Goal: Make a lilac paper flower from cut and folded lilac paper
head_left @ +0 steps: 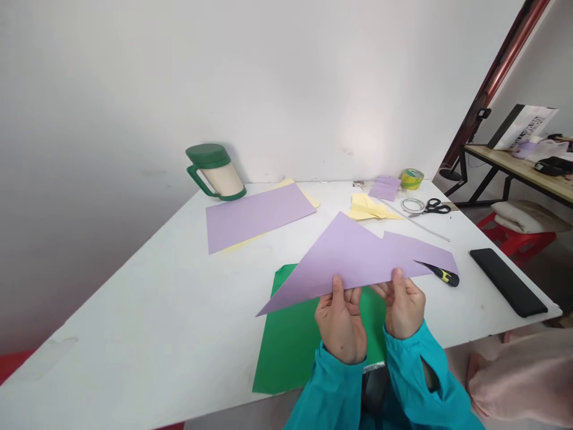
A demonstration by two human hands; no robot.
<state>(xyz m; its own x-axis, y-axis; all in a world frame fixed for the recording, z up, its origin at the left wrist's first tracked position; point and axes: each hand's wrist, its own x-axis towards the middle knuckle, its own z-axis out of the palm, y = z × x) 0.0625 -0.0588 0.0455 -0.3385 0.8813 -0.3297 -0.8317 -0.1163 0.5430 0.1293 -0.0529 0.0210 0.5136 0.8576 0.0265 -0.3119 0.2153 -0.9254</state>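
Left grip (342,319) and right grip (405,306) both pinch the purple paper (344,251) by its near edge, above a green sheet (282,352). I'd say it's mid diagonal fold, so next move probably needs lined-up edges and a firm crease. White surface (156,328): knife (449,277) just right of the grip, mug (221,176) far left, pale wall (313,89) behind.

Held sheet (342,251) matt paper; tabletop (170,322) smooth; sleeves (333,385) cloth.

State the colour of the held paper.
The held paper is light purple; the head view shows it best.
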